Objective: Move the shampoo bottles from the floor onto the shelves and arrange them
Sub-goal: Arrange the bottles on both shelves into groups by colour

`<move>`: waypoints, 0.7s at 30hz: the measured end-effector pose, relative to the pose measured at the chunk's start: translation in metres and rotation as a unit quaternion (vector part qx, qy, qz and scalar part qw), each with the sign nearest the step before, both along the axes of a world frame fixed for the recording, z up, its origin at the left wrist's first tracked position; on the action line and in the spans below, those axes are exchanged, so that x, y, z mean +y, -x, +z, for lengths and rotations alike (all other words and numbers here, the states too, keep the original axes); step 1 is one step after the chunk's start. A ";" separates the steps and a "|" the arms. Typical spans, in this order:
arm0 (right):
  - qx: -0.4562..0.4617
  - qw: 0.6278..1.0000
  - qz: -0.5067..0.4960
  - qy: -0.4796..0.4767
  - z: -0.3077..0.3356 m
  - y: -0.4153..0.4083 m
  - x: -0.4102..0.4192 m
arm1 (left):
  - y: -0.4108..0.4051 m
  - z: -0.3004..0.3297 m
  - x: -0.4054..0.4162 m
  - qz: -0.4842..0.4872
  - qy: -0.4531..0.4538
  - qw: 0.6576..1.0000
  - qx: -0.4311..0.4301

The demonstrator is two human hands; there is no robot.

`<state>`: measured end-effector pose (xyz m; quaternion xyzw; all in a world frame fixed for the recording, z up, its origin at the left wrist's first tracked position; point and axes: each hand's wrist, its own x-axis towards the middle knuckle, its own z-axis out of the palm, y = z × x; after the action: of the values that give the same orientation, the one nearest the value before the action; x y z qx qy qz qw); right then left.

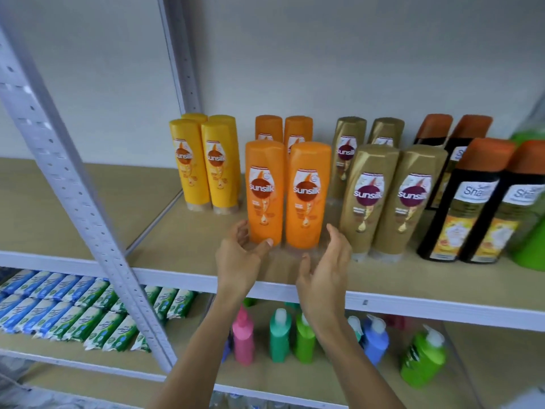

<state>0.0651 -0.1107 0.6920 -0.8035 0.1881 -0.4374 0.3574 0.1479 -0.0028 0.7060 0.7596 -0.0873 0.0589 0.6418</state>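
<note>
The left hand (240,255) is touching the base of the upright left orange Sunsilk bottle (264,191) on the shelf (182,280), fingers loosely spread, while the right hand (326,267) is hovering open just beside its twin (307,193).

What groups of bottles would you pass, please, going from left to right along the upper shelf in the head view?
yellow bottles → orange bottles → gold bottles → black bottles with orange caps → green bottle at the right edge.
</note>
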 end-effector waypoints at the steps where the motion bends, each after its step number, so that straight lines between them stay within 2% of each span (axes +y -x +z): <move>1: 0.012 1.000 0.004 -0.007 0.002 -0.002 0.000 | 0.002 0.001 -0.004 0.000 -0.007 1.000 -0.014; 6: 0.105 0.991 0.064 -0.059 0.011 -0.018 -0.009 | 0.003 0.000 -0.010 0.032 -0.044 0.997 -0.055; 13: 0.122 0.985 0.073 -0.094 0.015 -0.035 -0.022 | -0.009 0.007 -0.013 0.028 -0.059 0.997 -0.043; 21: 0.140 0.981 0.058 -0.122 0.019 -0.068 -0.035 | -0.035 0.013 -0.025 -0.017 -0.063 0.997 -0.044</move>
<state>0.1328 -0.1455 0.7112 -0.8167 0.2413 -0.2729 0.4476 0.1826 -0.0275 0.7192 0.7936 -0.1316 0.0753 0.5893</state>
